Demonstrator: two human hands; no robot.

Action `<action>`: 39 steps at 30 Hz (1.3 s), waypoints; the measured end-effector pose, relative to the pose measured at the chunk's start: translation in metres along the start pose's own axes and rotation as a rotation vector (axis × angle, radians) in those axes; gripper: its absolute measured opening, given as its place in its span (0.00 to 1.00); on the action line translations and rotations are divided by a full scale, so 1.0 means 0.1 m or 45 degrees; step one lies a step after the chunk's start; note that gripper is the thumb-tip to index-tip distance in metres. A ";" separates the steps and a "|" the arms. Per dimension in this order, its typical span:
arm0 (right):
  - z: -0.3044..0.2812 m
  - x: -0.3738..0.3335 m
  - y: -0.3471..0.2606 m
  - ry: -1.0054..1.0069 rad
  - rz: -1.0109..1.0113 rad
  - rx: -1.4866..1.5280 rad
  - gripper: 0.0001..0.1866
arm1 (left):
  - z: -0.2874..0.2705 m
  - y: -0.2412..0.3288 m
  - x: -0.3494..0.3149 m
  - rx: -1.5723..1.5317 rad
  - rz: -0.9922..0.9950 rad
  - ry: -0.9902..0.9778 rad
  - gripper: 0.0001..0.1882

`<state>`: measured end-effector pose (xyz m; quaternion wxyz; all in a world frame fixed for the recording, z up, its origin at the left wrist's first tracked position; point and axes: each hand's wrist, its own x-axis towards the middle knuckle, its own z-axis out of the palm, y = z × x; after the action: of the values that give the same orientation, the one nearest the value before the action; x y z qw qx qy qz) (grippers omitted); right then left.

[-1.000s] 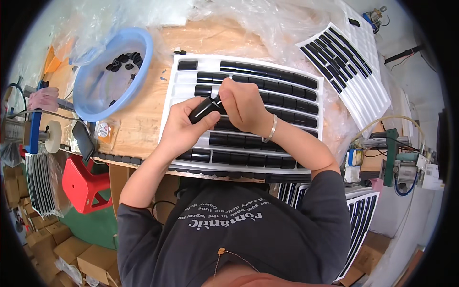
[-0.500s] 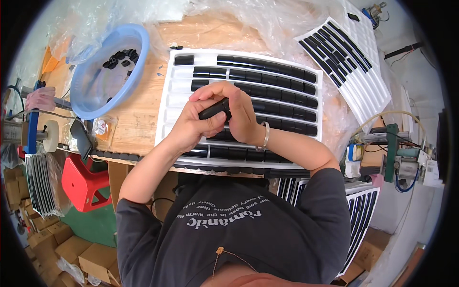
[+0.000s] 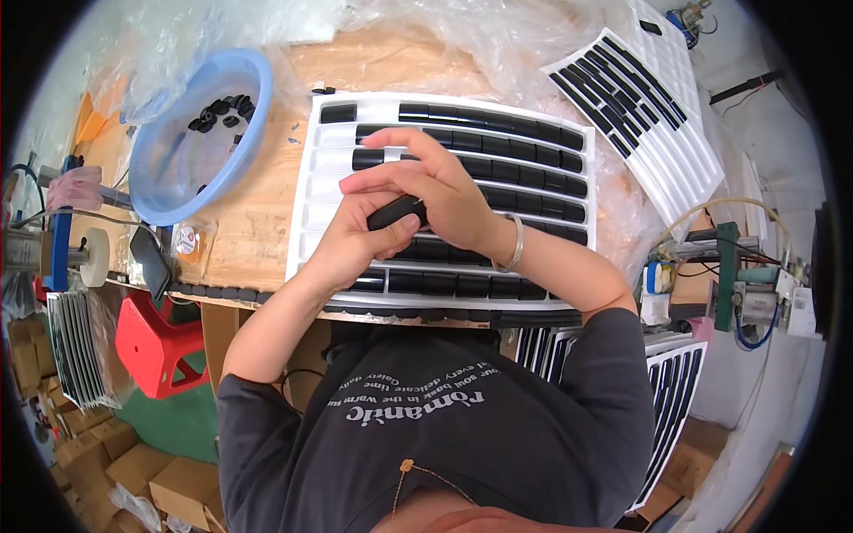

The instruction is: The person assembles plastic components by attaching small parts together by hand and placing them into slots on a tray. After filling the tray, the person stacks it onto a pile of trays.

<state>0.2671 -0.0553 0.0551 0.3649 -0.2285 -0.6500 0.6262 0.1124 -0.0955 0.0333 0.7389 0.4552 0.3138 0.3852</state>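
A short, rounded black piece (image 3: 394, 212), like a small sleeve or cap, is gripped between the thumb and fingers of my left hand (image 3: 352, 238). Over its right end lies the palm side of my right hand (image 3: 451, 197), fingers stretched out to the left and apart; whether the palm presses on it is hidden. Both hands are above a white ribbed tray (image 3: 306, 200), whose long grooves hold rows of glossy black pieces (image 3: 520, 178). My hands and forearms cover part of the middle and lower rows. Several groove sections at the tray's left show bare white.
A blue basin (image 3: 147, 197) with several small black parts (image 3: 218, 114) stands at the left. Another partly filled white tray (image 3: 689, 169) lies at the far right, beside clear plastic film (image 3: 498, 31). A red stool (image 3: 151, 342) and clamp-like devices (image 3: 755, 302) flank the table.
My right hand has shifted slightly and its fingers have straightened and spread further apart. My left hand still grips the black piece in nearly the same place.
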 end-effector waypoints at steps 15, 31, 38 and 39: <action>0.09 -0.18 0.06 0.030 -0.044 -0.106 0.29 | 0.05 0.03 0.15 0.635 0.257 -0.171 0.08; -0.43 -0.22 -0.25 0.064 -0.010 -0.682 0.13 | -0.10 0.14 0.34 -0.142 -0.148 -0.218 0.19; -2.33 -0.36 -0.40 1.271 -0.550 -0.283 0.18 | -0.40 -0.22 0.19 1.608 0.754 -0.256 0.15; -2.77 -0.47 -0.49 1.610 -0.553 -0.292 0.17 | -0.44 -0.27 0.04 1.607 0.761 -0.352 0.12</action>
<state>0.5153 0.0828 0.0800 0.7660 -0.4522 -0.4050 0.2117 0.0862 -0.0805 -0.0087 0.2302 0.9075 0.2420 0.2547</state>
